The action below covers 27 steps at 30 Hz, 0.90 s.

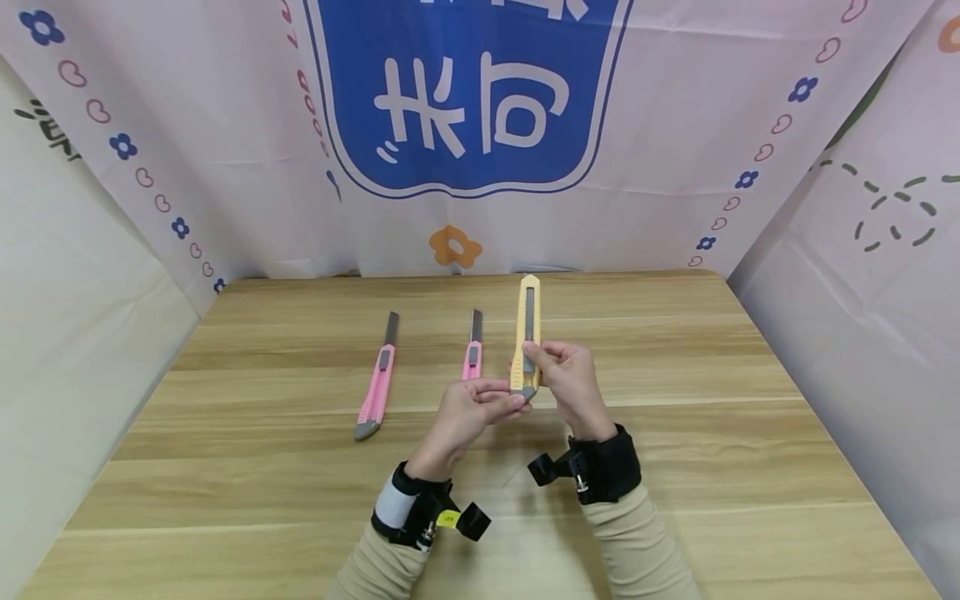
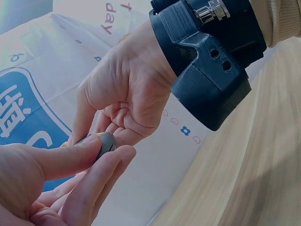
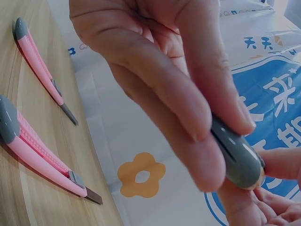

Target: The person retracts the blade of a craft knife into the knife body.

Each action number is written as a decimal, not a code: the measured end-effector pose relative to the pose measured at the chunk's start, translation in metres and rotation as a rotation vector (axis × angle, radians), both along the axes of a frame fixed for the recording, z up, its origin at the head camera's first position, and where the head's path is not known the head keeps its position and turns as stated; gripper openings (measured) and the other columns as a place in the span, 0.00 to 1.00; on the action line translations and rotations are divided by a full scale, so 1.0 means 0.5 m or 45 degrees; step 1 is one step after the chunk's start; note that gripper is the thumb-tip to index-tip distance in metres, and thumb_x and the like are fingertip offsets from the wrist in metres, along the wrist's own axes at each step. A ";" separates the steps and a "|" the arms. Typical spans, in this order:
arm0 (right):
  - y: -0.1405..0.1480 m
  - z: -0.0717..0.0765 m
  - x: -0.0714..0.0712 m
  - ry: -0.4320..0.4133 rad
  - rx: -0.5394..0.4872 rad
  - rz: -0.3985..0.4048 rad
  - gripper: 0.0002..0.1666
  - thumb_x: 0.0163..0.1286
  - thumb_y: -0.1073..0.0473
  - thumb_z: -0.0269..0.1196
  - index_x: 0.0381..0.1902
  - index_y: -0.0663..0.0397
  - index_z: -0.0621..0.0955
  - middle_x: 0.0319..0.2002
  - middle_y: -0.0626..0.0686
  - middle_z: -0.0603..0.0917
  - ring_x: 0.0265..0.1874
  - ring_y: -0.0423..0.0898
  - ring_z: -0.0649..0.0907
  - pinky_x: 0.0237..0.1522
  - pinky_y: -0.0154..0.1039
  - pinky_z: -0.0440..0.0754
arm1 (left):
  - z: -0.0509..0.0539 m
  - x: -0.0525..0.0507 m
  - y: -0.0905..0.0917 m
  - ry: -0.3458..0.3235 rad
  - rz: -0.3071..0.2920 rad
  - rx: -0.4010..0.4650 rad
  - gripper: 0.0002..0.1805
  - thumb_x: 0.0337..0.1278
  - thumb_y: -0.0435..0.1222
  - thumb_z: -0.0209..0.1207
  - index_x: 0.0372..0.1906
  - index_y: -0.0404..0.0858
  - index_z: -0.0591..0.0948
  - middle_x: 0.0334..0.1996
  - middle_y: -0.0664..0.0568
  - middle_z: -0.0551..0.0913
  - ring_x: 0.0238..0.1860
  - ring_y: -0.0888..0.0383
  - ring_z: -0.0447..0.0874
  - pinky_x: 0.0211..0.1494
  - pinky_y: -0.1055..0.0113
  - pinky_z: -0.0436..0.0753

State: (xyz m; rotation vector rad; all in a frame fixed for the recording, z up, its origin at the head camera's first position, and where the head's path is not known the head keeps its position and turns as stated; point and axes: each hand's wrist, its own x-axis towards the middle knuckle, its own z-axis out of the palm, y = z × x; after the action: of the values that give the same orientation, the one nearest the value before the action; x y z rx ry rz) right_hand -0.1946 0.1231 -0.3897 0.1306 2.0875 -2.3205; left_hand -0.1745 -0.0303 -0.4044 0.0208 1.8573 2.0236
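A yellow box cutter (image 1: pixel 527 312) is held up over the table, its grey end cap (image 3: pixel 235 155) toward the person. My left hand (image 1: pixel 472 412) pinches that cap between thumb and fingers; in the left wrist view the cap shows between this thumb (image 2: pixel 70 157) and fingers. Higher up, my right hand (image 1: pixel 573 383) grips the body of the cutter, its thumb on the front face. A grey strip runs along the slot, and no long blade sticks out of the tip. Most of the yellow body is hidden in both wrist views.
Two pink box cutters lie on the wooden table (image 1: pixel 247 467) with blades out: one at the left (image 1: pixel 378 383), and a middle one (image 1: pixel 472 354) partly hidden behind my left hand. Behind the table hangs a printed cloth (image 1: pixel 262 217). Both wrists wear black camera straps.
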 end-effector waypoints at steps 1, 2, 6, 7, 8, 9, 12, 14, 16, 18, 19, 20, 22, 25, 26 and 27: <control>0.000 0.001 0.000 0.002 -0.005 0.001 0.18 0.71 0.64 0.57 0.44 0.81 0.78 0.18 0.39 0.87 0.27 0.39 0.88 0.31 0.29 0.88 | 0.000 0.000 0.000 -0.001 0.000 0.000 0.14 0.56 0.26 0.62 0.48 0.26 0.80 0.40 0.35 0.88 0.36 0.57 0.91 0.55 0.52 0.85; 0.000 0.001 0.000 0.002 -0.008 0.002 0.18 0.71 0.64 0.57 0.43 0.81 0.78 0.18 0.39 0.87 0.26 0.39 0.88 0.31 0.29 0.88 | 0.000 0.001 0.000 -0.001 -0.001 0.001 0.14 0.56 0.26 0.62 0.48 0.26 0.80 0.40 0.35 0.88 0.36 0.57 0.91 0.55 0.52 0.85; 0.000 0.002 0.001 0.002 -0.016 0.002 0.17 0.70 0.65 0.57 0.43 0.82 0.78 0.19 0.39 0.87 0.27 0.41 0.88 0.31 0.30 0.88 | 0.000 0.000 0.000 -0.015 -0.005 -0.009 0.14 0.56 0.26 0.62 0.48 0.26 0.81 0.41 0.35 0.88 0.36 0.58 0.91 0.56 0.53 0.85; 0.000 0.002 0.002 -0.001 -0.016 0.001 0.17 0.70 0.65 0.58 0.43 0.82 0.78 0.19 0.40 0.87 0.27 0.41 0.89 0.31 0.30 0.88 | 0.000 0.001 0.000 -0.017 -0.003 -0.010 0.14 0.56 0.26 0.62 0.48 0.27 0.81 0.41 0.36 0.88 0.37 0.58 0.91 0.55 0.53 0.85; 0.000 0.002 0.002 -0.004 -0.017 0.001 0.17 0.70 0.66 0.58 0.43 0.82 0.78 0.19 0.40 0.87 0.28 0.42 0.89 0.31 0.30 0.88 | -0.001 0.001 0.000 -0.017 -0.002 -0.010 0.14 0.56 0.26 0.62 0.48 0.27 0.81 0.41 0.36 0.88 0.37 0.57 0.91 0.55 0.53 0.85; 0.001 0.001 0.002 -0.005 -0.015 0.005 0.17 0.69 0.66 0.58 0.43 0.82 0.78 0.19 0.41 0.87 0.29 0.42 0.89 0.31 0.30 0.88 | -0.001 0.001 -0.001 -0.018 0.001 -0.012 0.14 0.56 0.26 0.62 0.48 0.27 0.81 0.40 0.36 0.88 0.37 0.56 0.91 0.56 0.53 0.85; 0.000 0.001 0.003 -0.011 -0.017 0.017 0.16 0.69 0.66 0.58 0.44 0.81 0.78 0.20 0.41 0.88 0.29 0.41 0.89 0.32 0.31 0.88 | -0.002 0.002 -0.001 -0.009 0.010 -0.006 0.14 0.57 0.26 0.61 0.49 0.27 0.80 0.40 0.37 0.88 0.39 0.54 0.91 0.56 0.51 0.84; 0.001 0.002 0.004 -0.014 -0.003 0.037 0.17 0.70 0.65 0.58 0.46 0.81 0.78 0.20 0.39 0.87 0.28 0.38 0.89 0.33 0.31 0.88 | -0.002 0.002 -0.002 -0.002 0.011 0.000 0.14 0.57 0.26 0.61 0.48 0.26 0.80 0.39 0.37 0.88 0.39 0.53 0.91 0.57 0.50 0.83; 0.002 0.003 0.004 -0.016 0.014 0.050 0.18 0.70 0.64 0.58 0.47 0.80 0.78 0.20 0.38 0.87 0.28 0.37 0.88 0.35 0.32 0.88 | -0.002 0.002 -0.002 0.000 0.005 0.006 0.14 0.57 0.26 0.61 0.49 0.26 0.80 0.39 0.37 0.89 0.39 0.54 0.91 0.58 0.49 0.83; 0.004 0.004 0.004 -0.021 0.028 0.061 0.18 0.71 0.63 0.58 0.47 0.79 0.78 0.21 0.38 0.87 0.28 0.36 0.88 0.36 0.33 0.89 | -0.002 0.002 -0.002 -0.003 0.000 0.016 0.14 0.57 0.26 0.62 0.49 0.26 0.80 0.39 0.38 0.89 0.38 0.56 0.91 0.58 0.49 0.83; 0.005 0.005 0.004 -0.025 0.036 0.063 0.18 0.71 0.63 0.58 0.48 0.78 0.78 0.21 0.38 0.87 0.28 0.36 0.88 0.36 0.33 0.89 | -0.002 0.002 -0.002 -0.002 -0.005 0.018 0.15 0.57 0.27 0.62 0.49 0.26 0.80 0.39 0.38 0.89 0.37 0.57 0.91 0.58 0.49 0.83; 0.006 0.005 0.003 -0.029 0.040 0.065 0.19 0.71 0.63 0.58 0.48 0.78 0.78 0.21 0.38 0.87 0.28 0.36 0.88 0.37 0.33 0.89 | -0.002 0.002 -0.002 -0.001 -0.010 0.020 0.15 0.57 0.27 0.62 0.49 0.26 0.80 0.39 0.38 0.89 0.37 0.57 0.91 0.58 0.50 0.83; 0.006 0.005 0.003 -0.037 0.041 0.059 0.18 0.71 0.62 0.58 0.48 0.77 0.78 0.22 0.39 0.88 0.28 0.37 0.88 0.36 0.32 0.88 | -0.001 0.001 -0.002 -0.003 -0.015 0.021 0.15 0.57 0.27 0.62 0.49 0.26 0.80 0.40 0.38 0.89 0.37 0.58 0.91 0.57 0.51 0.84; 0.005 0.005 0.002 -0.045 0.036 0.043 0.18 0.71 0.62 0.58 0.48 0.76 0.79 0.23 0.41 0.88 0.28 0.37 0.88 0.35 0.31 0.88 | -0.001 0.001 -0.003 -0.002 -0.027 0.013 0.15 0.58 0.28 0.61 0.50 0.26 0.80 0.40 0.37 0.88 0.38 0.56 0.91 0.56 0.53 0.85; 0.005 0.005 0.001 -0.044 0.032 0.034 0.18 0.71 0.62 0.58 0.48 0.76 0.79 0.23 0.42 0.88 0.28 0.37 0.88 0.34 0.30 0.88 | -0.002 0.000 -0.003 -0.007 -0.029 0.015 0.14 0.58 0.28 0.61 0.49 0.26 0.80 0.40 0.37 0.88 0.38 0.56 0.91 0.56 0.53 0.85; 0.005 0.005 0.001 -0.045 0.030 0.026 0.18 0.71 0.62 0.58 0.49 0.76 0.79 0.24 0.42 0.88 0.28 0.37 0.88 0.34 0.30 0.87 | -0.002 -0.001 -0.002 -0.011 -0.032 0.016 0.14 0.59 0.28 0.61 0.49 0.26 0.80 0.40 0.37 0.88 0.39 0.55 0.91 0.56 0.53 0.85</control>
State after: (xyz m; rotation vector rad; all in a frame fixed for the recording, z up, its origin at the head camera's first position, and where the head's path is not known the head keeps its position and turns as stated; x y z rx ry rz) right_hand -0.1939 0.1255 -0.3870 0.1486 2.0899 -2.2657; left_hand -0.1749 -0.0315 -0.4055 0.0388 1.8303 2.0156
